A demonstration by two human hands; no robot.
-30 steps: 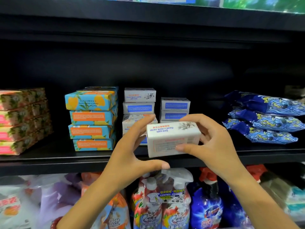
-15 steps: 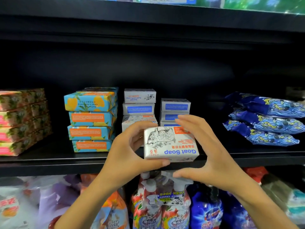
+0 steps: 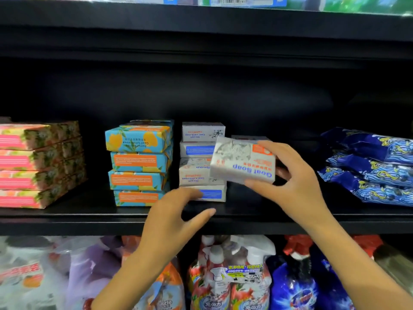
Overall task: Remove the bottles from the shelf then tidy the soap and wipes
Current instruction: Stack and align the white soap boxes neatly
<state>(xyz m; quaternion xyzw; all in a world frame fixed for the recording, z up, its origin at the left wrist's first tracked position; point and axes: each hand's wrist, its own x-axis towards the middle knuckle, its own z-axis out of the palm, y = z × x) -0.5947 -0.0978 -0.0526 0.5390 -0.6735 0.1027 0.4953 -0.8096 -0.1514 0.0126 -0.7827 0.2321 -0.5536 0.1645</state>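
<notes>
My right hand [image 3: 295,186] grips a white Goat Soap box [image 3: 242,159], held tilted and upside down just in front of the white soap stack [image 3: 201,162] on the black shelf [image 3: 89,217]. My left hand [image 3: 176,218] hovers below the box with fingers spread, holding nothing, near the shelf's front edge. A second white stack behind the held box is mostly hidden. Blue-and-orange soap boxes [image 3: 139,162] are stacked to the left. Blue wipes packs [image 3: 366,168] lie piled at the right.
Pink floral soap boxes [image 3: 38,164] are stacked at the far left. Below the shelf stand spray bottles [image 3: 234,276], a blue bottle [image 3: 295,285] and refill pouches [image 3: 85,271]. An upper shelf edge [image 3: 201,21] runs overhead.
My left hand let go of the Goat Soap box and dropped lower. My right hand carried the box up and back toward the white stacks.
</notes>
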